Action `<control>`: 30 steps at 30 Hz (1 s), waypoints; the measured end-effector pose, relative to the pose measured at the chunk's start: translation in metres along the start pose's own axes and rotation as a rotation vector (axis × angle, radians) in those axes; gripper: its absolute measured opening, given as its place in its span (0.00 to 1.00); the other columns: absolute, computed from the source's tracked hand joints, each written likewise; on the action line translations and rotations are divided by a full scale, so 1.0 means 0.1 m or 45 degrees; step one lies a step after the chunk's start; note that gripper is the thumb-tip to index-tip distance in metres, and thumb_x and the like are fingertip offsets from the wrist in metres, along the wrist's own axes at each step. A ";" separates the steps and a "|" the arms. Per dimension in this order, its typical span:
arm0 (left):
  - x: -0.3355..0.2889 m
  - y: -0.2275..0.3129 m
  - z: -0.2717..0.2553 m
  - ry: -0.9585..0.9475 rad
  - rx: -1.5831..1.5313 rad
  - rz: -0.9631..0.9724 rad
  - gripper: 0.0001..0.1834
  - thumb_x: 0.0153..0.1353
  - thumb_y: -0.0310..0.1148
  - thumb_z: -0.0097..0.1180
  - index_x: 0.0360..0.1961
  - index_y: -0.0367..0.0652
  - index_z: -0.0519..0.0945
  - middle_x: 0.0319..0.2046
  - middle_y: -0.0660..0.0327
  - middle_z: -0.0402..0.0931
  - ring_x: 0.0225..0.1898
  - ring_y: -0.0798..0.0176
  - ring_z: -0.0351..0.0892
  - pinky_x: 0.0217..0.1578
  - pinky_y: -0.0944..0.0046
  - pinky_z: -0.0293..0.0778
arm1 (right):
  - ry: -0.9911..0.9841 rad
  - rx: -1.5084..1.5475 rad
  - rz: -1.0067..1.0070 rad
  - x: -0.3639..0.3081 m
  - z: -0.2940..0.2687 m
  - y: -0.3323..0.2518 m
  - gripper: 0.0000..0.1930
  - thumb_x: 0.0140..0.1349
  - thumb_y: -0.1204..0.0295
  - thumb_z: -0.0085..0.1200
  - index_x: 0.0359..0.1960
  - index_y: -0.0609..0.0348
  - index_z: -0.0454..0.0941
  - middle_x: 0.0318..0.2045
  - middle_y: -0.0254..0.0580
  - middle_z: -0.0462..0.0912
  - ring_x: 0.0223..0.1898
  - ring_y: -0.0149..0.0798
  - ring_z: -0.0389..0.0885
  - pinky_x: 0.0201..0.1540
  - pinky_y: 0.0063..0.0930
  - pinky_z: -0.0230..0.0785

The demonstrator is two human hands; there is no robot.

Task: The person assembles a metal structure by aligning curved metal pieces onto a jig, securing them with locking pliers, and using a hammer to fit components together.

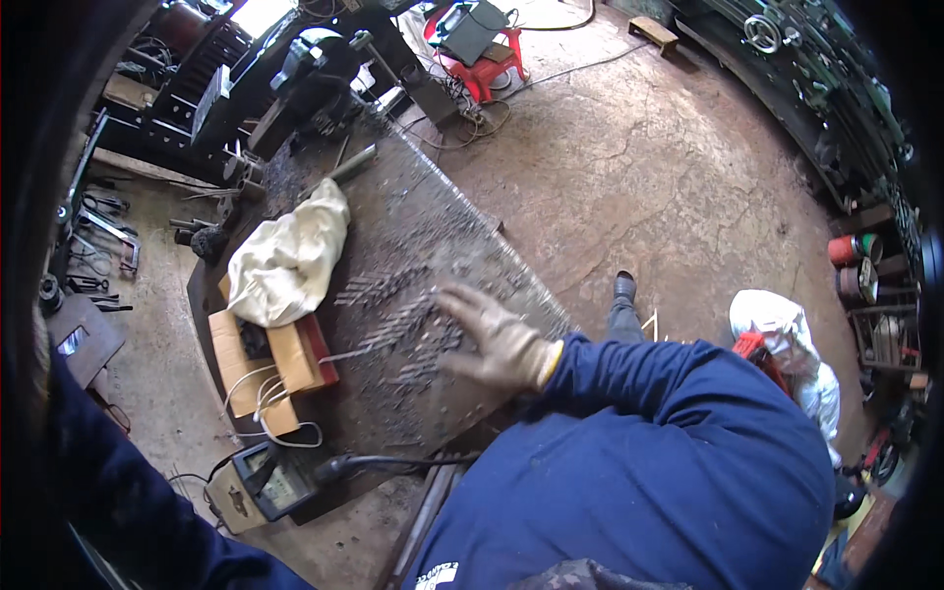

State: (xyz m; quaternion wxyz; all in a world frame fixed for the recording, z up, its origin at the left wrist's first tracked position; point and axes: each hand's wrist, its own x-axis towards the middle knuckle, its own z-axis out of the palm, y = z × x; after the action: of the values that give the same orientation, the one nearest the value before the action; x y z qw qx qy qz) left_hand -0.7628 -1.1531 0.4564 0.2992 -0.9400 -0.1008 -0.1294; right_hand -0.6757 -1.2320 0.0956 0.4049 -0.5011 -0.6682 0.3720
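My right hand, in a dirty pale work glove, reaches over a dark metal table. Its fingers are spread, with the fingertips at rows of short dark metal pieces. Nothing shows in its grasp; whether the fingertips touch the pieces I cannot tell. Left of the rows stands an opened cardboard box with white cord handles. A crumpled cream cloth lies against the box's far side. Only the dark blue sleeve of my left arm shows at lower left; that hand is out of view.
A black handle with a cable lies at the table's near edge, beside a framed glass window piece. Hand tools lie on the floor at left. Beyond the table stands a red stool. Machinery lines the far right.
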 end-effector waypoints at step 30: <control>1.75 0.84 4.57 -1.227 -1.198 -1.916 0.35 0.61 0.59 0.56 0.63 0.47 0.76 0.59 0.46 0.78 0.61 0.42 0.76 0.63 0.52 0.69 | -0.482 0.472 0.570 1.59 -5.52 3.98 0.23 0.70 0.66 0.56 0.61 0.69 0.74 0.42 0.46 0.85 0.40 0.33 0.84 0.44 0.26 0.78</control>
State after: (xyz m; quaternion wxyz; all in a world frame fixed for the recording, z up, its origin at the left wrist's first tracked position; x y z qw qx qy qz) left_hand -0.4911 -0.9317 0.1045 -0.3339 -0.6068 -0.7166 0.0823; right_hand -0.0515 -0.9391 -0.0192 0.2664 -0.4752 -0.5261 0.6530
